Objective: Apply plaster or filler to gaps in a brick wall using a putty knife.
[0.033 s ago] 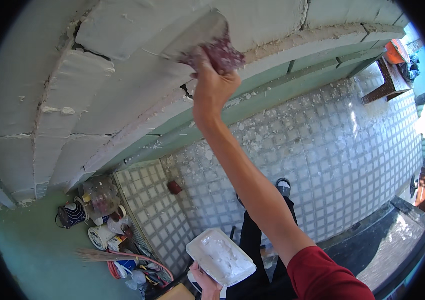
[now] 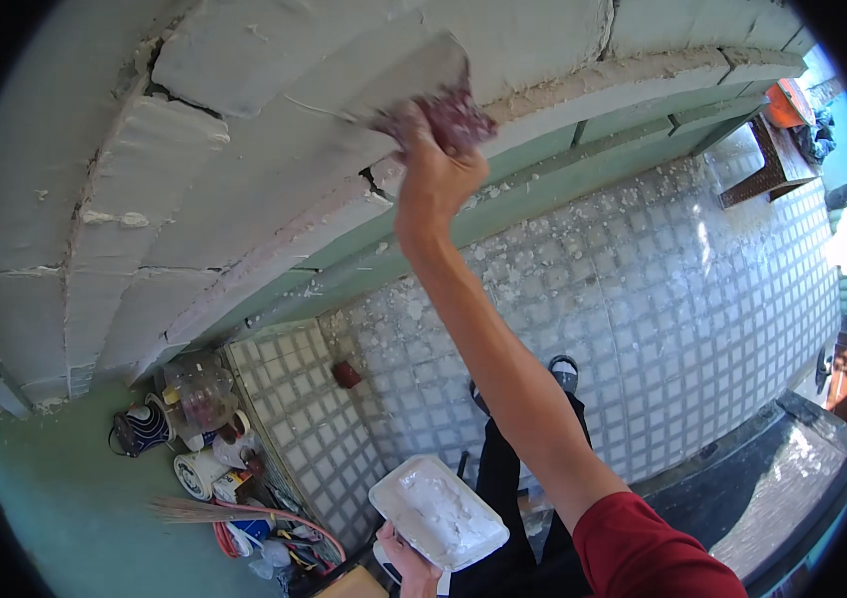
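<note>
My right hand [image 2: 438, 169] is raised with fingers closed on a wide scraper [image 2: 428, 110], its pale blade and mottled maroon part blurred, held against the white plastered wall panel [image 2: 294, 60] with cracks and raised ridges. My forearm crosses the middle of the view. Low in the view, my left hand [image 2: 408, 558] grips a white rectangular tub [image 2: 438, 513] holding white paste, beside my dark-trousered legs.
Below the wall runs a green ledge [image 2: 533, 179] above a tiled floor [image 2: 663, 289] speckled white. Containers [image 2: 159, 429], hoses [image 2: 284, 523] and a broom [image 2: 194, 510] lie at lower left. A brown stool [image 2: 772, 159] stands upper right, a dark glossy surface [image 2: 772, 478] lower right.
My right hand and the scraper have shifted slightly right and downward along the wall. My left hand and the tub are nearly unchanged.
</note>
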`<state>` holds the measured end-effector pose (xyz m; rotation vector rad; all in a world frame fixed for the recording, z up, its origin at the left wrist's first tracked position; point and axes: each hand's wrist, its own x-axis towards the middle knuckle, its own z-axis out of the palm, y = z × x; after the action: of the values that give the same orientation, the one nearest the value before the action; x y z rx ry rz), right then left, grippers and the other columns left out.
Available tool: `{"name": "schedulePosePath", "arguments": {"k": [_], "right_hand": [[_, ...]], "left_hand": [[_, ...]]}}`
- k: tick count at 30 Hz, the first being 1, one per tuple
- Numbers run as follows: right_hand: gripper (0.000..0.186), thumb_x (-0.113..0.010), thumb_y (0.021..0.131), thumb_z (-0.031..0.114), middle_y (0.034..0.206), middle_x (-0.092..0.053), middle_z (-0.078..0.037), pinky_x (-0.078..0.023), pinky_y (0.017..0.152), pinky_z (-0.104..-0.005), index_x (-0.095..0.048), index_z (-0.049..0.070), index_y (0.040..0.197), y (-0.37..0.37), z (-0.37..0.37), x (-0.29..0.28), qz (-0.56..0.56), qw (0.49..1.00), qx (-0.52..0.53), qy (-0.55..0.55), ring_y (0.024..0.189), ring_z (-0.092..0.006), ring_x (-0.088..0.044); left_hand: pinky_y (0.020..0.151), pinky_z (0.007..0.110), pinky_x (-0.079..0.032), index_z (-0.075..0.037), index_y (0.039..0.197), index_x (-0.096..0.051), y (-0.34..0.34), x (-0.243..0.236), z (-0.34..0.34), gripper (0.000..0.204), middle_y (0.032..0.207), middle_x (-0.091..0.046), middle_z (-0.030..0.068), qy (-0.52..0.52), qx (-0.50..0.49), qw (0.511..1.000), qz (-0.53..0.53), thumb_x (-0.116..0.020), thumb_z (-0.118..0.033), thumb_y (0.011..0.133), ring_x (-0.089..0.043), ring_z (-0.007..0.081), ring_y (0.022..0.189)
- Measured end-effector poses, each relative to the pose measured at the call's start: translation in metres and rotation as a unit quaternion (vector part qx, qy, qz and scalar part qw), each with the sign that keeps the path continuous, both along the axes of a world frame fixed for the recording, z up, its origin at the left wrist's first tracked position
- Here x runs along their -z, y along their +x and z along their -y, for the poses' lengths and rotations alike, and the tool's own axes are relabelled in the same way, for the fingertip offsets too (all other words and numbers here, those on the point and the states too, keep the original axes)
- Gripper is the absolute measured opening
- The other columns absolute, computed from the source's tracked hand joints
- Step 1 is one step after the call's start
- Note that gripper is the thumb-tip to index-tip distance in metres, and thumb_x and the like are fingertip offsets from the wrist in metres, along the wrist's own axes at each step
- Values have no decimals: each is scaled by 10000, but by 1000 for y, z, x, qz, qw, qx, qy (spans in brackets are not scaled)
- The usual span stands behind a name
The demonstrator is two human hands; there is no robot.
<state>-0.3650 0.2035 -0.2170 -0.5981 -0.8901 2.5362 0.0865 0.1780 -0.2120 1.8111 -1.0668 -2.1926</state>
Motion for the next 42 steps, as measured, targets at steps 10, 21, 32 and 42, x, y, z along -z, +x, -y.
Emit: {"name": "schedulePosePath", "arguments": {"k": [10,21,32,42], "right_hand": [[130,-720,818,91,794,-679,-24,-491,529,-225,-699,3,911,28,2,-4,-61,998,19,14,635,-70,-603],[80,-687,813,43,736,-675,-45,-543,527,-251,-713,-27,845,23,-17,56,28,990,79,111,602,-101,-613],[100,-704,761,58,788,-639,-55,-544,590,-333,-707,61,861,5,-22,4,-263,720,-2,642,652,-226,-655],[91,-725,779,45,716,-679,-60,-505,474,-257,-741,65,866,-20,-124,19,-201,721,172,640,535,-143,-613]], "left_hand": [[892,400,-481,-48,1206,-541,8,3,34,534,1134,-620,79,32,-8,999,-37,-390,-457,899,-594,255,1043],[868,449,-510,-70,1321,-470,29,20,49,649,1211,-586,108,23,-9,999,-33,-425,-521,857,-602,309,1046],[858,437,-511,-81,1311,-482,19,11,40,647,1200,-592,100,20,-15,999,-21,-421,-536,855,-604,304,1031],[872,416,-496,-80,1304,-489,11,-6,26,645,1201,-592,97,-2,-10,999,-34,-426,-535,851,-596,288,1045]]}}
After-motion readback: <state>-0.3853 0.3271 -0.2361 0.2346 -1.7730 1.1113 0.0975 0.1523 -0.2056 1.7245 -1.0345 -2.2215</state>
